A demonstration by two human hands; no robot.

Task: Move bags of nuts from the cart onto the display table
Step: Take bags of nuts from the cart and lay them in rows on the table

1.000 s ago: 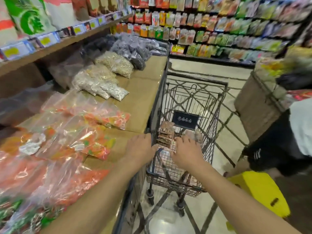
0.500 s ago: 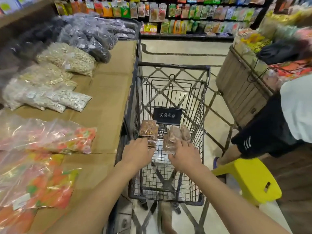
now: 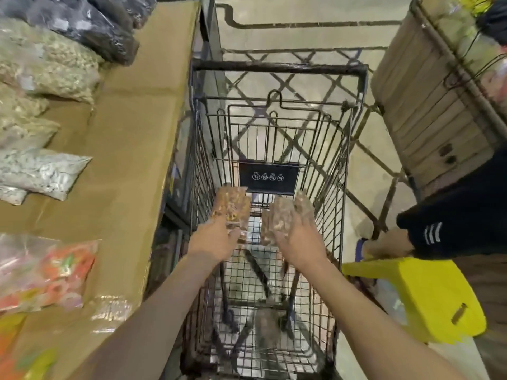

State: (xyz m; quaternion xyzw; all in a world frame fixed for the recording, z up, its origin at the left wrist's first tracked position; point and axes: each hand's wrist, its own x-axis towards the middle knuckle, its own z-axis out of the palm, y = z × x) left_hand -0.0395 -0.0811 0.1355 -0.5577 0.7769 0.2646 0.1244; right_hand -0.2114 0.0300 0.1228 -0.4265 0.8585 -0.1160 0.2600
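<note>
A black wire cart (image 3: pixel 277 68) stands in the aisle right beside the cardboard-covered display table (image 3: pixel 129 149). Both my hands reach down into its basket. My left hand (image 3: pixel 212 238) grips a clear bag of mixed nuts (image 3: pixel 233 207) by its near end. My right hand (image 3: pixel 299 242) holds a clear bag of brown nuts (image 3: pixel 279 218), with another clear bag (image 3: pixel 303 205) against its fingers on the right. My fingers hide the bags' lower ends.
On the table lie bags of pale seeds (image 3: pixel 46 58), dark bags (image 3: pixel 82 26) and orange candy bags (image 3: pixel 46 270). A seated person in black (image 3: pixel 461 215) and a yellow stool (image 3: pixel 428 300) are right of the cart. A wooden crate display (image 3: pixel 428 105) stands behind.
The view has tilted down onto the cart. Both hands have closed on the nut bags and the bags now tilt up off the basket floor.
</note>
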